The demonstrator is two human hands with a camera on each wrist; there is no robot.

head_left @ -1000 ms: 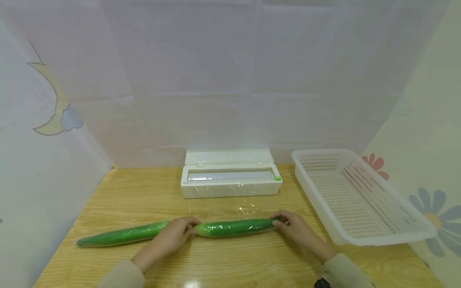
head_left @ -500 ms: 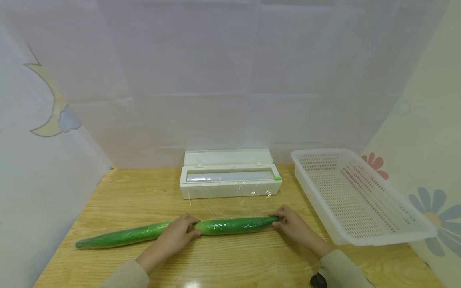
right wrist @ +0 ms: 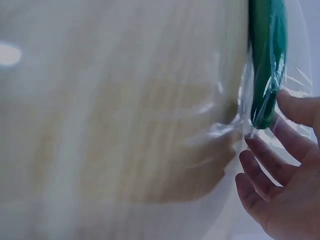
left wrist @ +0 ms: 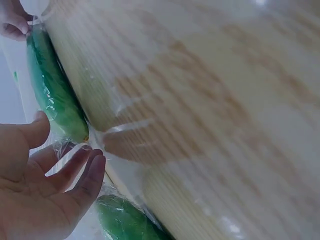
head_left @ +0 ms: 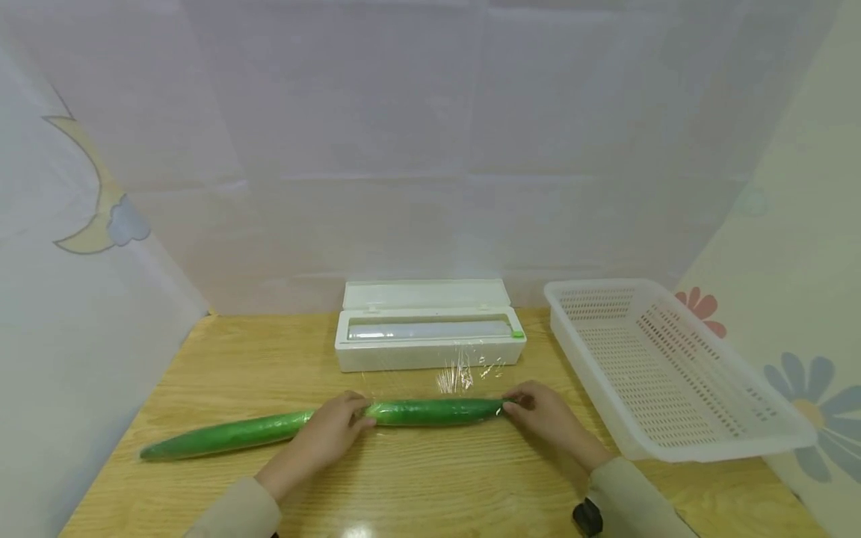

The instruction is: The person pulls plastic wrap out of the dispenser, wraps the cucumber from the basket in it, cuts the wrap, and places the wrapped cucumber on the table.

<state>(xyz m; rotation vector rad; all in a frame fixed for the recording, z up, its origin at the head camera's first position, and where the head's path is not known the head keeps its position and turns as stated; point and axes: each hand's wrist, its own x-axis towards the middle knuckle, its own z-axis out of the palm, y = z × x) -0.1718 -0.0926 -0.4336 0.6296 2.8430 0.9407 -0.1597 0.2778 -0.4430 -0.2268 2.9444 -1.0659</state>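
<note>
A green cucumber (head_left: 437, 412) lies sideways in front of the white cling film box (head_left: 430, 354), with clear cling film (head_left: 455, 379) running from the box to it. My left hand (head_left: 331, 430) holds its paler left end, and the fingers in the left wrist view touch film gathered there. At the dark right tip, my right hand (head_left: 546, 418) grips the cucumber and film; the right wrist view shows the thumb (right wrist: 295, 107) against the tip and fingers below. A second cucumber (head_left: 225, 436), wrapped in film, lies left, partly behind my left hand.
A white perforated basket (head_left: 649, 441) stands on the right of the wooden table (head_left: 430, 486). The box's lid (head_left: 427, 294) is raised at the back, showing a film roll (head_left: 430, 329) inside. A pale cloth wall rises behind.
The cucumber between my hands has rolled a little away from me, closer to the box. Both hands have moved forward with it, and the glints on the film have shifted.
</note>
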